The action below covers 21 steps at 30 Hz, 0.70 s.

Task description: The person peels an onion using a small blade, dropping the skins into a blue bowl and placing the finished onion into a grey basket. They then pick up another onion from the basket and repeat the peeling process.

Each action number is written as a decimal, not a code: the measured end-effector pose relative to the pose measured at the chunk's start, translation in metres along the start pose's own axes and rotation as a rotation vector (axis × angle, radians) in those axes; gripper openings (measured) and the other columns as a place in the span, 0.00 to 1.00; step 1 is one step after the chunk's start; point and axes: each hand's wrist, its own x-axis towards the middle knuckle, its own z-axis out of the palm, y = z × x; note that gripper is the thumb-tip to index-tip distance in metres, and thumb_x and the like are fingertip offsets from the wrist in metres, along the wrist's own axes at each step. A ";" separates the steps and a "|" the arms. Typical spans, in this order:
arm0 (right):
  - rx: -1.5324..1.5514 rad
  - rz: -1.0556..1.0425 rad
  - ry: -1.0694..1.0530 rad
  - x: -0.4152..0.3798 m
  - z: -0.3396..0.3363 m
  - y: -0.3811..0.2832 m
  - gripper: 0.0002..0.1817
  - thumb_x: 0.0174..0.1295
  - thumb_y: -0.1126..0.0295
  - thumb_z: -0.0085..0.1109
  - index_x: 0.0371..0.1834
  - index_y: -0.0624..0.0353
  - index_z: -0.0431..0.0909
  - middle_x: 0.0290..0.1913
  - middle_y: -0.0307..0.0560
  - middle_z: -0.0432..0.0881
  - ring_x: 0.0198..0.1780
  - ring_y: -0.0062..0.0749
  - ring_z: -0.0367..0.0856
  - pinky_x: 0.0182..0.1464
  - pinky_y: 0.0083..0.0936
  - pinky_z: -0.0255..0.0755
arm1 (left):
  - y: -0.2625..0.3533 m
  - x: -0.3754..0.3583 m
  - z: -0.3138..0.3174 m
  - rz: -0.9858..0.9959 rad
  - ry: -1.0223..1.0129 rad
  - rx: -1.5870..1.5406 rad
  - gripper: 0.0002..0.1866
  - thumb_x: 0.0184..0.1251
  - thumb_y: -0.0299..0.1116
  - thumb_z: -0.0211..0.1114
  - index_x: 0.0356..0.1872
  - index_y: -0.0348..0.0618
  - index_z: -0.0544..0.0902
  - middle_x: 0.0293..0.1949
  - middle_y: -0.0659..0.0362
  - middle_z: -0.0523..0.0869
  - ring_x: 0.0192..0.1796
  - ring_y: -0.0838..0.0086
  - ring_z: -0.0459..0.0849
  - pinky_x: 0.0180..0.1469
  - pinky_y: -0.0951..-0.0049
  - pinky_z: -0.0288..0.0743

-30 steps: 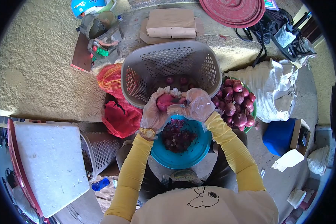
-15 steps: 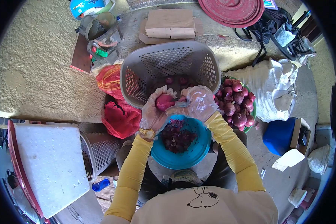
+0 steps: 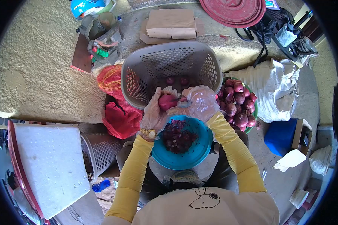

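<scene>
"What do you have on your feed?"

"I have the left hand (image 3: 156, 111) in a see-through glove, its fingers wrapped around a red onion (image 3: 166, 102). That onion is up at the near edge of the grey basket (image 3: 169, 56), above the far rim of the blue basin (image 3: 182, 164)."

"And the right hand (image 3: 203, 104)?"

"It's gloved too, bent in close beside the onion. I make out something thin and dark between the two hands, but it's too small for me to name. I can't tell whether those fingers are clamped on it."

"What's around them?"

"Dark reddish scraps (image 3: 179, 139) fill the middle of the basin, between the person's legs. I count two round onions (image 3: 177, 80) showing inside the basket. A heaped green tub (image 3: 255, 108) of onions is just right of it, next to a white sack (image 3: 277, 93); a red mesh bag (image 3: 118, 122) lies to its left."
</scene>
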 end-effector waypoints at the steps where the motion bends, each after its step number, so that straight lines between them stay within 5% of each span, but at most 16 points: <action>1: -0.015 -0.003 -0.011 0.000 -0.001 -0.001 0.44 0.51 0.17 0.57 0.33 0.54 0.84 0.31 0.51 0.85 0.38 0.54 0.86 0.45 0.48 0.78 | 0.000 -0.001 0.001 -0.001 0.000 0.000 0.22 0.85 0.48 0.59 0.61 0.37 0.76 0.52 0.51 0.85 0.57 0.60 0.84 0.64 0.52 0.82; 21: -0.174 -0.069 0.042 -0.001 0.014 0.007 0.44 0.52 0.16 0.54 0.29 0.53 0.82 0.29 0.48 0.83 0.38 0.49 0.86 0.42 0.43 0.79 | 0.003 0.001 0.000 -0.036 0.005 -0.048 0.19 0.84 0.46 0.61 0.56 0.38 0.78 0.49 0.52 0.85 0.54 0.61 0.85 0.62 0.51 0.83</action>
